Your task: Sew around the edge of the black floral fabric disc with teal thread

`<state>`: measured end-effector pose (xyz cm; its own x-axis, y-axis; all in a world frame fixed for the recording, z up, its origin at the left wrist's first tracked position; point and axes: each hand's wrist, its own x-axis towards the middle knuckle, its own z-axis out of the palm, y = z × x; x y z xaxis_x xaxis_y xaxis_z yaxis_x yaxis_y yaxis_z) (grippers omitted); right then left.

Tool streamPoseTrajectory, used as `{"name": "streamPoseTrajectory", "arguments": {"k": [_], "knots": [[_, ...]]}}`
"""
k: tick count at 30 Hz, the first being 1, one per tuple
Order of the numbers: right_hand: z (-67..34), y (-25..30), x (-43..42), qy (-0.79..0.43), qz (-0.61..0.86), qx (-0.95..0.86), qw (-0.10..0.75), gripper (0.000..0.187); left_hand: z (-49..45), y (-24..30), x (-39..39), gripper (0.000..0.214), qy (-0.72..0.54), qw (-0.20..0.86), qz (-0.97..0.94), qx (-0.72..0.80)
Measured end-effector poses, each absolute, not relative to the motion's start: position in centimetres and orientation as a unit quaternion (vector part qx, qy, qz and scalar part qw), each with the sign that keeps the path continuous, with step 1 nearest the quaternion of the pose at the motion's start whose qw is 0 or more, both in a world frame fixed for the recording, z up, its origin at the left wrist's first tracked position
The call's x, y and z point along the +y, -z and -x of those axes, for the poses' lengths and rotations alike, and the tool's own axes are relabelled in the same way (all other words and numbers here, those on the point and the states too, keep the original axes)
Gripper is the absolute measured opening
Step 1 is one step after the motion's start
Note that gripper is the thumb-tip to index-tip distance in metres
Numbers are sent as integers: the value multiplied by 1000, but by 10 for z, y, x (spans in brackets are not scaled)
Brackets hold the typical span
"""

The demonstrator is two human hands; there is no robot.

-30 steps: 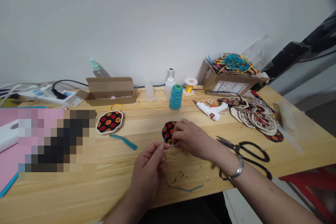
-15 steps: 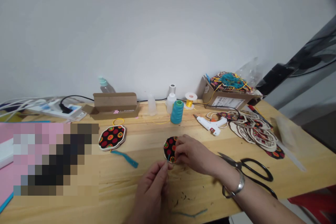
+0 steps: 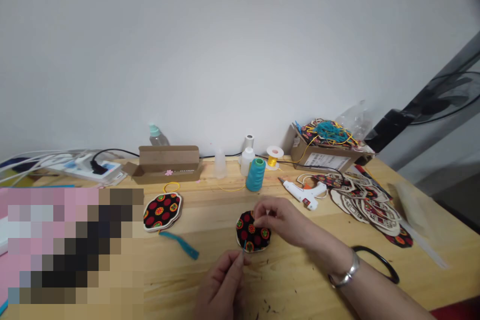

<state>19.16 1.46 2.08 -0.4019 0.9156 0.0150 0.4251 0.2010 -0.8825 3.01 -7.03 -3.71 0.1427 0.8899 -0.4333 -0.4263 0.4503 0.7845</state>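
Observation:
My left hand [image 3: 227, 280] is closed in a pinch at the lower edge of a round black patterned fabric piece [image 3: 249, 234]. Between its fingertips runs a short teal thread [image 3: 245, 245], lying partly over the piece. My right hand [image 3: 279, 220] hovers over the piece's upper right edge, thumb and fingertips pressed together; anything in them is too small to see. A silver bracelet circles the right wrist. Left of both hands lies a stack of matching scalloped pieces [image 3: 162, 211], with a yellow loop above and a teal tassel [image 3: 180, 243] below.
Behind stand a teal thread cone [image 3: 256, 175], white bottles and a yellow cord spool [image 3: 273, 158]. A white glue gun [image 3: 303, 192] lies to the right, near scattered patterned pieces [image 3: 369, 205] and a filled cardboard box [image 3: 324, 157]. Black scissor handles [image 3: 378, 257] show behind the right forearm.
My right hand has lifted off the piece's right side towards its upper edge, exposing more fabric. My left hand keeps its pinch. The view has tilted up slightly.

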Motion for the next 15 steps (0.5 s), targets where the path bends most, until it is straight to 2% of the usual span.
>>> {"name": "streamPoseTrajectory", "arguments": {"k": [5, 10, 15], "knots": [[-188, -66, 53, -480, 451, -652, 375, 15, -31, 38, -71, 39, -470, 716, -221, 467], [-184, -120, 97, -529, 368, -568, 512, 16, -30, 39, -70, 41, -463, 715, -224, 473], [-192, -180, 119, -482, 336, -526, 616, 20, -30, 40, -70, 40, -466, 721, -216, 465]]}}
